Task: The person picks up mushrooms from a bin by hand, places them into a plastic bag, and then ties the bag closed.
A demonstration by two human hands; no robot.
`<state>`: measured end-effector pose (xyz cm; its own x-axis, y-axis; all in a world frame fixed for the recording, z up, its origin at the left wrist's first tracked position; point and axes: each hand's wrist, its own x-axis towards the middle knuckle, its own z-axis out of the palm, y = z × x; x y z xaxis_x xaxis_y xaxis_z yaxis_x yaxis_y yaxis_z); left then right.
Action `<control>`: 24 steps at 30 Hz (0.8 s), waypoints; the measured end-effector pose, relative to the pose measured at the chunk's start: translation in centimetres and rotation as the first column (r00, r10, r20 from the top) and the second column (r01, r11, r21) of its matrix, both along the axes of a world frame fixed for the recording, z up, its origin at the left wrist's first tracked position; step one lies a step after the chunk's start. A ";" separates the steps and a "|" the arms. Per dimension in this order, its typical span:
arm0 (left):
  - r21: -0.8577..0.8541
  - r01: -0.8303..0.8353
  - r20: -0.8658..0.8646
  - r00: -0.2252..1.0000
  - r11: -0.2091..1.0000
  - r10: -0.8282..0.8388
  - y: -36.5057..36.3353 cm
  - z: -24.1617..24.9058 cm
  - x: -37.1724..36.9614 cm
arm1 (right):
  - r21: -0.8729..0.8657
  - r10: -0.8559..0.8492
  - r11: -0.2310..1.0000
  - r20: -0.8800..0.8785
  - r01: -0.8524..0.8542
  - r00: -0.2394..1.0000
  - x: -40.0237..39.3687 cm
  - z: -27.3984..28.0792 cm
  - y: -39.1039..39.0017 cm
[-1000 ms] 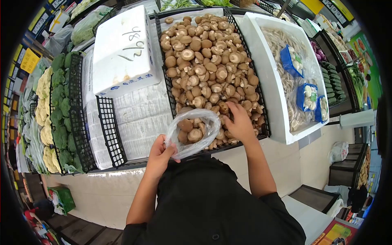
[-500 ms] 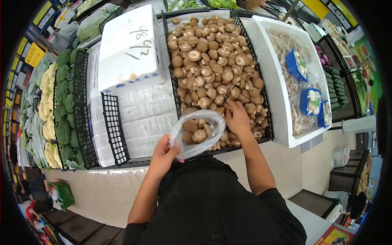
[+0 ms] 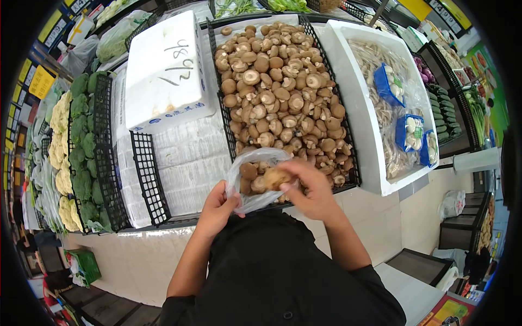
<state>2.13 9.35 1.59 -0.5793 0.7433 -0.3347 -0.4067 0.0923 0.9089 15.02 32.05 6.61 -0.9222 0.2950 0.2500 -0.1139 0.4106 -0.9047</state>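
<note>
My left hand [image 3: 219,208] grips the rim of a clear plastic bag [image 3: 232,176], which hangs open at the near edge of the mushroom crate. Several brown mushrooms [image 3: 248,171] lie inside the bag. Over the bag's right side, my right hand [image 3: 304,188] holds a brown mushroom [image 3: 276,178] between thumb and fingers, slightly blurred by motion. Beyond both hands, the black crate [image 3: 222,108] is filled with loose brown mushrooms [image 3: 283,92].
Left of the crate are a white foam box [image 3: 163,70] with handwritten digits, a black plastic divider [image 3: 149,176], broccoli [image 3: 81,174] and cauliflower [image 3: 61,146]. To the right, a white foam tray [image 3: 375,163] holds pale mushrooms and blue packs [image 3: 409,133].
My right hand has moved left from the crate's mushrooms to the bag's opening, now with a mushroom in its fingers. The left hand still holds the bag. The view has shifted slightly.
</note>
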 end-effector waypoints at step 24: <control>-0.092 -0.285 -0.884 0.464 0.954 0.053 -2.6 7.9 2.2 | 0.134 -0.254 0.962 0.109 0.239 0.961 -0.6 -4.0 1.6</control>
